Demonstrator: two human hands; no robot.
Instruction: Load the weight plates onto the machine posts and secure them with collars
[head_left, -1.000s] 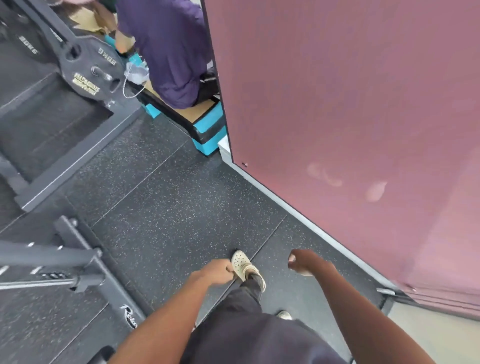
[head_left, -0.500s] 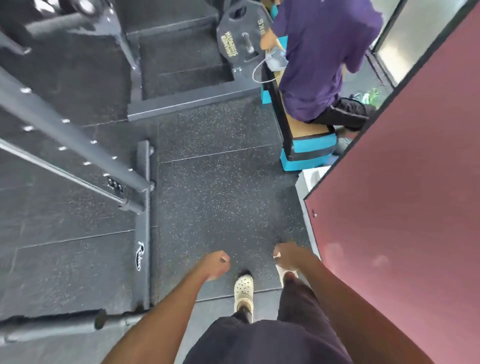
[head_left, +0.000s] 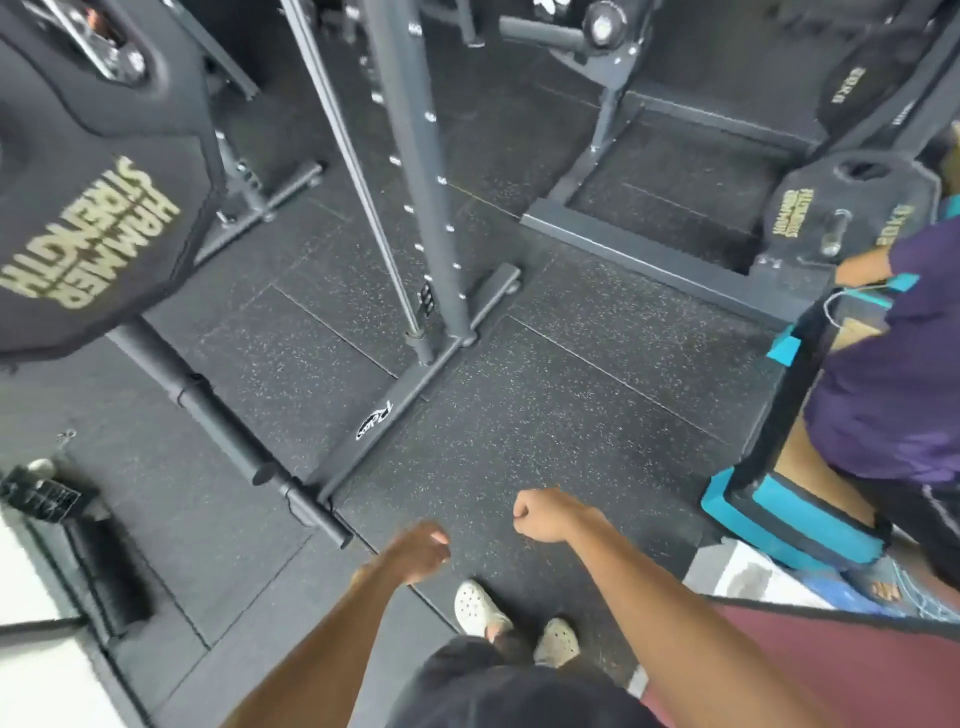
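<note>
Weight plate (head_left: 88, 208) on the machine's left side: black, many-sided, matte rubber with gold lettering. A smooth round post (head_left: 218, 415) juts from under it toward me. Closest in, my left hand (head_left: 421, 551) has loosely curled fingers holding nothing. My right hand (head_left: 545, 514) is balled into a fist, also holding nothing. Both hover over the speckled rubber floor (head_left: 519, 415). Farther off, a second plate (head_left: 852, 208) stands at the frame's far right corner, beside a person in a purple shirt (head_left: 893, 364).
</note>
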